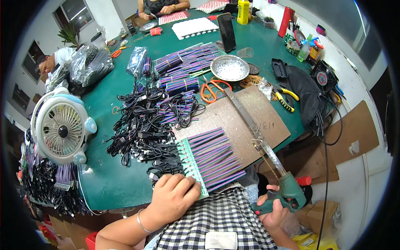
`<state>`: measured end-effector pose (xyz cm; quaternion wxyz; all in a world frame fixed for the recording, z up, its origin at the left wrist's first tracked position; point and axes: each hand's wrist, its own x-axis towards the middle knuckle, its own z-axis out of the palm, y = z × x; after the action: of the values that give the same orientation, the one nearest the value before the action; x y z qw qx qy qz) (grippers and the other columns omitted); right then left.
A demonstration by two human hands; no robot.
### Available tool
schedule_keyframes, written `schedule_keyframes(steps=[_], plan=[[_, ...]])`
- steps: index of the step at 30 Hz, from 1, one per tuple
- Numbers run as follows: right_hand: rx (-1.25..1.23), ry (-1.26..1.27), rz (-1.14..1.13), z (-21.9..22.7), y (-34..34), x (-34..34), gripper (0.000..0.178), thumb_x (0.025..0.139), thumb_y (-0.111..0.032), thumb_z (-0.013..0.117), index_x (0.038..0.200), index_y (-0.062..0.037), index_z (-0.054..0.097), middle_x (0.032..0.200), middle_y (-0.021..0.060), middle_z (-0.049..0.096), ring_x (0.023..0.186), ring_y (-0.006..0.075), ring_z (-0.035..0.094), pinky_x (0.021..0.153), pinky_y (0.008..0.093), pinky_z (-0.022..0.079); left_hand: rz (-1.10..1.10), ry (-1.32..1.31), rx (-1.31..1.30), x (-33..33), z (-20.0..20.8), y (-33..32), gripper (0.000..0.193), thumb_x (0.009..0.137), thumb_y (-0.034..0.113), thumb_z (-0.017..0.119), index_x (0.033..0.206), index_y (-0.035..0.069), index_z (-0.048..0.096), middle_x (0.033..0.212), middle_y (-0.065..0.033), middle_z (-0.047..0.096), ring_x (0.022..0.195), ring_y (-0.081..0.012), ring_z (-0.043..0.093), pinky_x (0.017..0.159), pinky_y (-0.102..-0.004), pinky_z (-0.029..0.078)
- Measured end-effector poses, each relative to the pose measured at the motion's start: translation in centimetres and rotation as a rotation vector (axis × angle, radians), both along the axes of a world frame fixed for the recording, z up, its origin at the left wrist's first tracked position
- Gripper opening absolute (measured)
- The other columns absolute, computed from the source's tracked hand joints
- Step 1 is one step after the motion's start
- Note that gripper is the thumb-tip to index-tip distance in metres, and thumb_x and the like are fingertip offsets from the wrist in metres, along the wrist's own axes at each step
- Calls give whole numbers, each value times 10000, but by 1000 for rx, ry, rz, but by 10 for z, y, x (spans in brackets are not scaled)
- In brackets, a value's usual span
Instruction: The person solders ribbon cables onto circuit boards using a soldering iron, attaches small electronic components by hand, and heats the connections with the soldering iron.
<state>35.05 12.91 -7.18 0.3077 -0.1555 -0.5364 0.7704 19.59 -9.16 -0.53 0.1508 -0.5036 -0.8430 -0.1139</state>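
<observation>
While the right hand point(273, 211) wraps its fingers firmly around the green handle of a soldering tool point(289, 191), the left hand point(177, 196) rests, fingers bent and close together, on the lower end of a green circuit-board strip point(192, 166); whether the thumb pinches it from beneath cannot be told. The strip lies at the near table edge, partly on a cardboard sheet point(273, 121), its purple-and-black wires point(218, 156) extending rightward. Beyond the sheet stands a round metal bowl point(230, 79) containing whitish, glinting material of indistinct kind. Left of the bowl, a small clear bag point(136, 62) shows bluish contents; farther left, a large clear bag point(91, 64) is filled with dark items too blurred to identify. Along the wall, a transparent spray bottle point(304, 51) holds green liquid. At the far edge stands a yellow bottle point(243, 12), its contents hidden. Black cables point(135, 125) lie heaped left of the strip.
</observation>
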Motion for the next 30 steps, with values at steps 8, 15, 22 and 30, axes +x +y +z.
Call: schedule_keyframes(steps=[8,15,22,30], plan=[[14,-5,-24,-3,0,-3,436,899,-198,440,1243,48,334,1137,201,504,645,196,583,555,308,504,52,-67,169,0,3,-8,256,652,158,688,906,159,648,791,36,514,733,-141,509,611,-294,387],[2,1,-22,3,3,-21,434,901,-211,451,1261,4,341,1135,192,507,639,182,577,559,305,501,69,-24,211,-16,34,-18,263,638,135,680,899,156,652,747,34,491,673,-143,491,589,-296,366],[-38,7,-80,6,0,-36,447,893,-221,461,1270,-9,349,1121,196,515,605,175,564,557,298,493,98,-14,326,-41,51,-37,366,544,85,708,904,114,652,735,13,525,643,-162,521,598,-316,383],[-58,-26,-117,21,-5,-43,428,928,-233,433,1282,-9,344,1149,163,527,642,150,549,569,290,470,320,-246,1021,-71,97,-84,246,678,-47,661,908,33,622,814,-30,578,707,-134,530,674,-261,421]])
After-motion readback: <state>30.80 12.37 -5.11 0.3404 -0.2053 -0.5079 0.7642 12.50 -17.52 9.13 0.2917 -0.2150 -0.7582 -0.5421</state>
